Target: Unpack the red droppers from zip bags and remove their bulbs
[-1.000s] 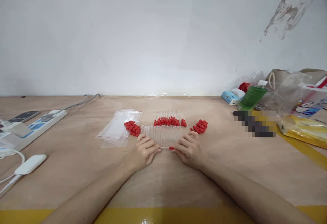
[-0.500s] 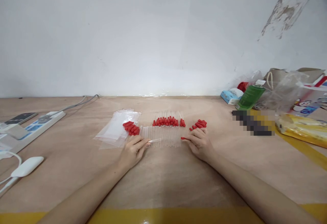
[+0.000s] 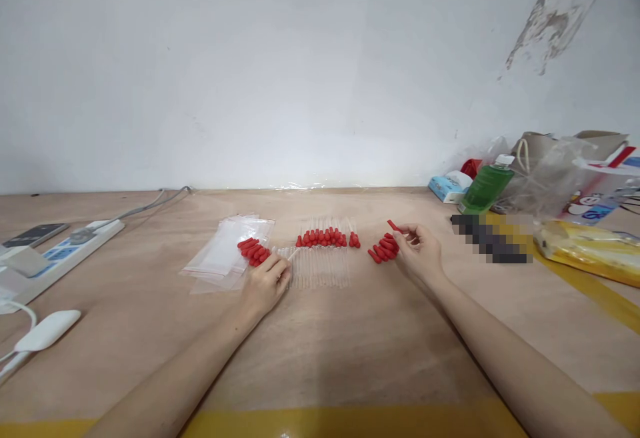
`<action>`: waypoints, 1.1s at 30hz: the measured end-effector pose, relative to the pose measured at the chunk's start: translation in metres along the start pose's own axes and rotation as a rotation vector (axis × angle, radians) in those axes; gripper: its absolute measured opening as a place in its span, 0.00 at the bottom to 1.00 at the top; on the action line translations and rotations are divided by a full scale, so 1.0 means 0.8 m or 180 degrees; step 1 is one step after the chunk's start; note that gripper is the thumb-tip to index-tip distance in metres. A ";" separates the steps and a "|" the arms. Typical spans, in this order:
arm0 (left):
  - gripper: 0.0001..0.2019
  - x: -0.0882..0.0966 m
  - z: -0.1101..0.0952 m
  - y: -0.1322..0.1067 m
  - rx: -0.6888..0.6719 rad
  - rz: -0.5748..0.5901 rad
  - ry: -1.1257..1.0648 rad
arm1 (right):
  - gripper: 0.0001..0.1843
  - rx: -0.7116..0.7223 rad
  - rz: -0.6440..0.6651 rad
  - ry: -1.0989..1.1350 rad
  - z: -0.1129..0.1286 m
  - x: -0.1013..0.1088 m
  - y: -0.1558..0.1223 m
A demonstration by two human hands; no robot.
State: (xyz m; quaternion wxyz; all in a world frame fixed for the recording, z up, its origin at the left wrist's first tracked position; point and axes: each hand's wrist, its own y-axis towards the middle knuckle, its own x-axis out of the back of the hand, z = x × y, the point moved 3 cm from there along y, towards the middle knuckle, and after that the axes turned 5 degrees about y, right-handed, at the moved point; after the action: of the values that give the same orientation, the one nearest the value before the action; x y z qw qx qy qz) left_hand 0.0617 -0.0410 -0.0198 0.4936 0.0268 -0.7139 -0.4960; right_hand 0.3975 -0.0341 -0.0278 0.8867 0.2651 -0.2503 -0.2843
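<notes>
My left hand is closed at the left end of a row of clear glass dropper tubes, and a thin glass tube sticks out from its pinched fingers. My right hand pinches a red rubber dropper bulb between thumb and fingers, raised a little above a right-hand pile of red bulbs. Behind the tube row, several red bulbs lie side by side, with clear tubes reaching back from them. Another heap of red bulbs rests beside my left hand, partly over clear plastic bags.
At the left are a power strip, a phone and a white plug-like piece with a cable. At the right stand a green bottle, a tissue pack and a yellow packet. A wall closes off the back.
My right hand has moved right and away from me, and the red bulb in it now points up and left. My left hand has turned its glass tube to point farther back.
</notes>
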 end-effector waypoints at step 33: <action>0.14 0.019 -0.013 -0.001 -0.0414 0.0755 -0.0180 | 0.13 0.1331 0.0532 -0.1432 0.058 -0.010 -0.014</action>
State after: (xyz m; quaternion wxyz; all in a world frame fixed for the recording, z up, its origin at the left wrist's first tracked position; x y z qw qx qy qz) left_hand 0.0611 -0.0570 -0.0098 0.5292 -0.1038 -0.6920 -0.4799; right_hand 0.3597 -0.0518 -0.0028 0.7557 0.3506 -0.5141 -0.2043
